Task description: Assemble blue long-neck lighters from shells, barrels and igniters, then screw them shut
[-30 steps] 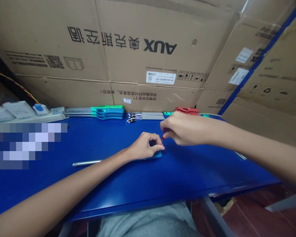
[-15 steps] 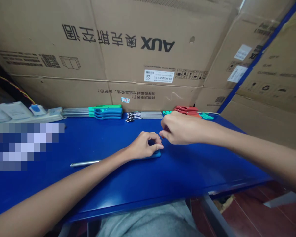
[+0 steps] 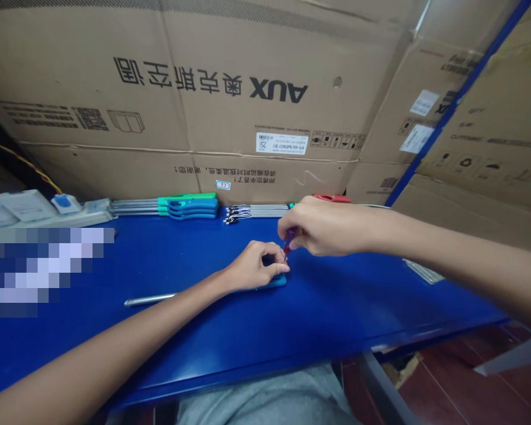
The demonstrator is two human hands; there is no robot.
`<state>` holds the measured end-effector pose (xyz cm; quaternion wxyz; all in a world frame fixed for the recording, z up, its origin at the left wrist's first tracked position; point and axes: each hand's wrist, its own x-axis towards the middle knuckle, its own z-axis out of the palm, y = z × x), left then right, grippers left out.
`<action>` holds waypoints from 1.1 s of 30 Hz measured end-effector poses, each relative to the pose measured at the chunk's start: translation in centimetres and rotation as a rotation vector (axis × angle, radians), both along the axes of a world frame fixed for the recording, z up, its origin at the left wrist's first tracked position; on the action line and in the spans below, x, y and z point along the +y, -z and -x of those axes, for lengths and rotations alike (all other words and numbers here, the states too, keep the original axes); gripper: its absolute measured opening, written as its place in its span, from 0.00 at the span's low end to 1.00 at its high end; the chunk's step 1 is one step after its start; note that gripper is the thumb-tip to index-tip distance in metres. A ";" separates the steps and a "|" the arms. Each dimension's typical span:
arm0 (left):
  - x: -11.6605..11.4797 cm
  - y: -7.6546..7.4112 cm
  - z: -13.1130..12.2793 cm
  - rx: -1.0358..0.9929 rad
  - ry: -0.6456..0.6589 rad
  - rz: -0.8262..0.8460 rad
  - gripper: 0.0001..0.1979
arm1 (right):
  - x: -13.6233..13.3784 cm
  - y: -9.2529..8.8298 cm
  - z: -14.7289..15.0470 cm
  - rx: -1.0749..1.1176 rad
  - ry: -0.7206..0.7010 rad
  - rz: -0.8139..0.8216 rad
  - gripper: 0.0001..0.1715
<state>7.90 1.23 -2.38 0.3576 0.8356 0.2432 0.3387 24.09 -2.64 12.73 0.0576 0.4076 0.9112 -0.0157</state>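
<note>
My right hand (image 3: 312,227) is closed around a small screwdriver (image 3: 287,243) with a red and purple handle, its thin shaft pointing down. At the shaft's tip, the thumb and forefinger of my left hand (image 3: 256,265) are pinched together; whatever sits between them is too small to make out. Under that hand lies a long-necked lighter with a blue handle (image 3: 278,282). Its metal tube (image 3: 148,300) sticks out to the left past my wrist, while my fingers hide the middle of the body.
Along the back of the blue table (image 3: 194,342) lie blue and green lighters (image 3: 190,205), a row of thin metal tubes with wires (image 3: 265,211) and red handles (image 3: 330,198). A power strip (image 3: 48,218) is at left. Cardboard (image 3: 212,130) walls the back. Clear strips (image 3: 422,270) lie at right.
The view has shifted slightly. My right hand has turned, so more of the screwdriver's handle shows and it stands more upright. My left hand keeps its pinch above the lighter.
</note>
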 end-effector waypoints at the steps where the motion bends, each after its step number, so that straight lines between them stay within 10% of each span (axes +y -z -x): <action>1: 0.0 0.0 0.0 0.001 0.001 -0.001 0.08 | 0.0 0.3 0.0 0.001 -0.001 -0.011 0.10; 33: -0.4 -0.3 -0.3 -0.084 -0.058 0.060 0.09 | -0.6 1.5 1.1 -0.175 -0.015 -0.130 0.13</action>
